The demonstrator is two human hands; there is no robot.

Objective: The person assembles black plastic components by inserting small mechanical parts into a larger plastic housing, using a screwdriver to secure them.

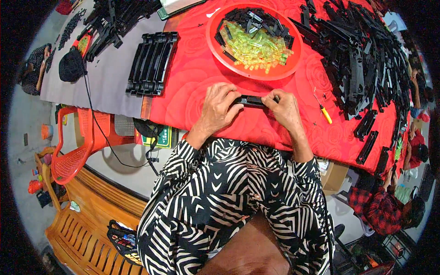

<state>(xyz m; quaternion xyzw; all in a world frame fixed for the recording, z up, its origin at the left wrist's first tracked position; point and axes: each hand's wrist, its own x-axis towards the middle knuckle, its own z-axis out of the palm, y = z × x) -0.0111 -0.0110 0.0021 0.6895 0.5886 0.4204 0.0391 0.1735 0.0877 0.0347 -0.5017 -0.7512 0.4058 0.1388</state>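
Observation:
Between both hands, just over the near edge of the red-covered table [178, 112], is a short black plastic strip-like part [251, 100]. My left hand [218, 107] pinches its left end between thumb and fingers. The right end is gripped by my right hand [283, 109], fingertips pressed together on it. Right beyond the hands stands a red round basin [256, 75], holding yellow-green translucent clips [256, 48] and small black pieces [279, 30]. A yellow-handled screwdriver [326, 114] lies on the cloth to the right of my right hand.
Long black plastic parts [353, 68] are heaped on the right; a neat row of them [152, 64] lies at the left. A black cap-like object [71, 65] with a cord, a red plastic chair [75, 158] and a wooden bench [91, 229] are further left. Other people sit around the table.

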